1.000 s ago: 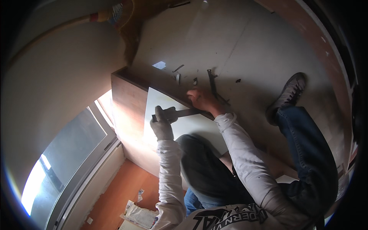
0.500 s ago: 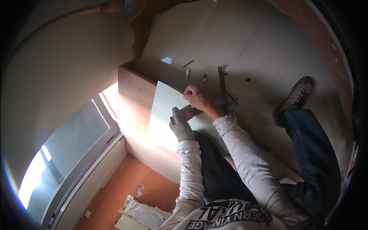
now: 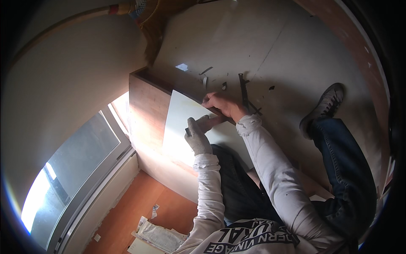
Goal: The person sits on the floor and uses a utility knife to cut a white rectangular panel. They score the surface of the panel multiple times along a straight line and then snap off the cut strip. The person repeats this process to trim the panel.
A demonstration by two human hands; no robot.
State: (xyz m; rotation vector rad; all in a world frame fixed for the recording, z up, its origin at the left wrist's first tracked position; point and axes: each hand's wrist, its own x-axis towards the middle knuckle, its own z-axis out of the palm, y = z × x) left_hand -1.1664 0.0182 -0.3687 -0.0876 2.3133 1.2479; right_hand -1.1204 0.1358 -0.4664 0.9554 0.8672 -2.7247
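Note:
A white sheet [image 3: 179, 127] lies over a wooden box-like piece [image 3: 148, 99] and partly under my leg. My left hand [image 3: 197, 137], in a grey knitted glove, is closed over the sheet. A small dark flat piece [image 3: 187, 132] sticks out of its grip; its kind cannot be made out. My bare right hand [image 3: 224, 104] is at the sheet's far edge, its fingertips pinched together there. Whatever they grip is too small to name. Between the hands is a brownish shape [image 3: 213, 122], partly in shadow, which I cannot identify.
Dark strips [image 3: 244, 91] and small scraps lie on the pale floor beyond the sheet. A broom [image 3: 154, 25] rests at the upper left. A window [image 3: 80, 156] is at the left. Papers [image 3: 158, 237] lie on the orange-brown floor below. My shoe [image 3: 330, 99] is at the right.
My right hand has turned slightly at the wrist and stays by the sheet's edge, with its fingers pinched. My left hand keeps its grip, almost unmoved. The whole view has shifted a little.

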